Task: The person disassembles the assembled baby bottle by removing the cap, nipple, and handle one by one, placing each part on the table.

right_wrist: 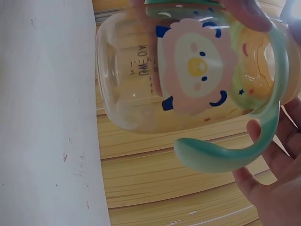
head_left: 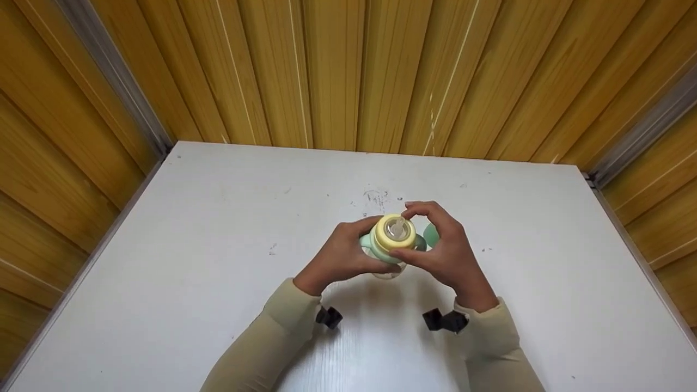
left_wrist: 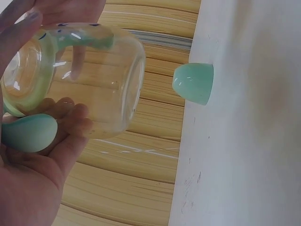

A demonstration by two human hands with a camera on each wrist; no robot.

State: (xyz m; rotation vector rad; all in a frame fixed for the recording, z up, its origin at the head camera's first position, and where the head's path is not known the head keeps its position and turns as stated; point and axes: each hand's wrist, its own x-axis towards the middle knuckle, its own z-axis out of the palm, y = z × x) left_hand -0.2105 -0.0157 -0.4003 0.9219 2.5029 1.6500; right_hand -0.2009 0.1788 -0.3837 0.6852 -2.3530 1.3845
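Observation:
A clear baby bottle (right_wrist: 127, 75) with a pink and white sheep printed on its side is held above the table. It has a yellow collar (head_left: 381, 239), a clear teat (head_left: 398, 228) on top, and a green handle ring (right_wrist: 256, 122) with two curved handles. My left hand (head_left: 346, 250) grips the bottle from the left, thumb on the near side and fingers on the far side. With thumb and index finger, my right hand (head_left: 449, 245) pinches the yellow collar from the right. Upright on the table, beyond the bottle, stands a green dome-shaped cap (left_wrist: 194, 84).
The white table (head_left: 218, 228) has dark scuff marks near its middle. Wood-patterned panels (head_left: 332, 76) stand behind it and on both sides, with grey metal posts (head_left: 117, 71) at the back corners. A black wrist mount (head_left: 329, 317) sits at each cuff.

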